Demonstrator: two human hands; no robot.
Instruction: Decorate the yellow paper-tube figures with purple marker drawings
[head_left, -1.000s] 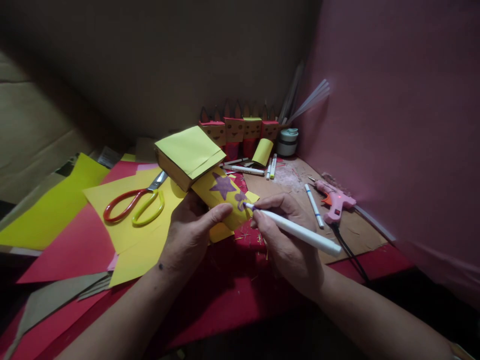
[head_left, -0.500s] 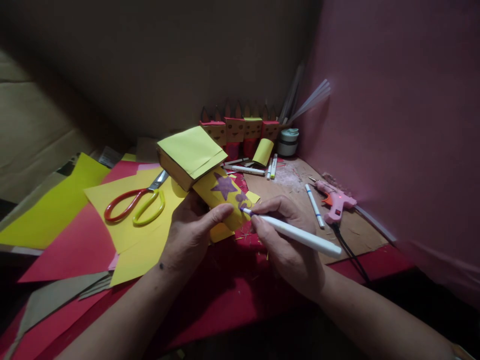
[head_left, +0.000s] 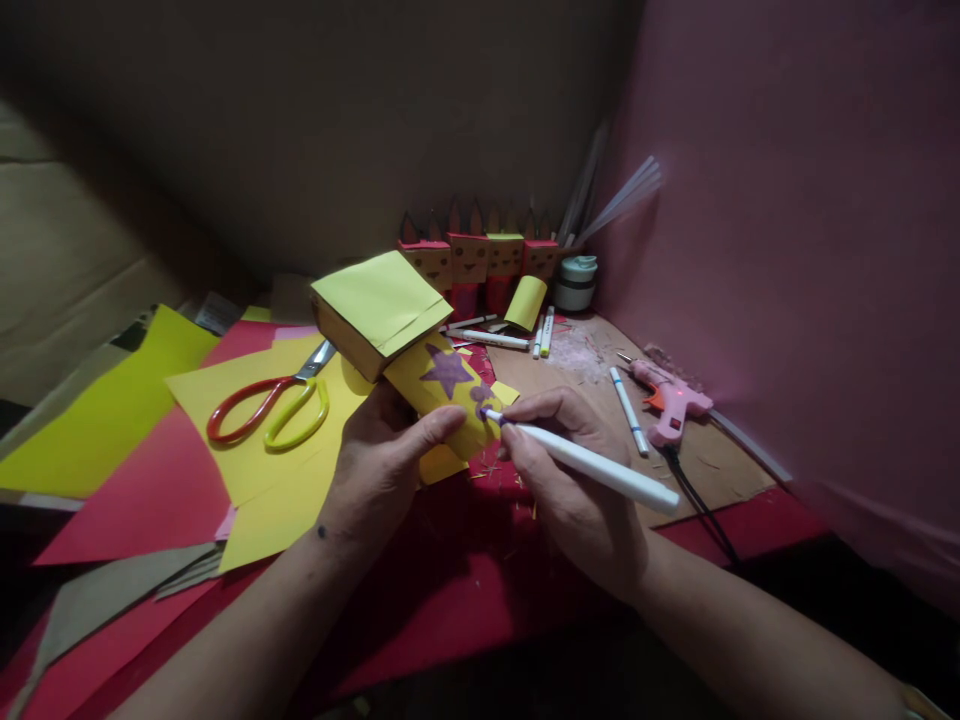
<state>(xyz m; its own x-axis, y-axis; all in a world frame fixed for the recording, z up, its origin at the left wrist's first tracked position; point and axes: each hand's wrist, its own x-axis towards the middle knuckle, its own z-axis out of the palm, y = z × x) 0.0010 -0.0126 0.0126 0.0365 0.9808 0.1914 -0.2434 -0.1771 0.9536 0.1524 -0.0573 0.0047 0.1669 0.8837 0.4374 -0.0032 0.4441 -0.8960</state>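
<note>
Yellow paper bent round into a tube [head_left: 454, 392] is held up in front of me, above the red table [head_left: 435, 600], with a box [head_left: 382, 305] tilted against its top end. From far off, I see the left hand [head_left: 386, 450] wrapped round the tube, thumb on the front, while the right hand [head_left: 577, 480] pinches a white pen [head_left: 600, 467], its purple tip at the paper. Just now the tip has slid down and back up a tiny bit, and the lowest purple dot [head_left: 480, 409], below the star [head_left: 448, 371], looks more filled in than a second ago. So I'd say that bit of colouring is further along. The right fingers hide some of the tube's low end, so I can't see all of it. Left of the hands, scissors [head_left: 296, 380] lie on a yellow sheet [head_left: 262, 475], beside a red sheet [head_left: 142, 495]. Behind, I see four little box figures [head_left: 469, 258], a small yellow roll [head_left: 526, 304], loose pens [head_left: 487, 340] and a jar [head_left: 576, 292]. On the right, a pink glue gun [head_left: 675, 405] sits on brown board [head_left: 712, 465], apart from the right hand; its red light is on, so it could be hot.
</note>
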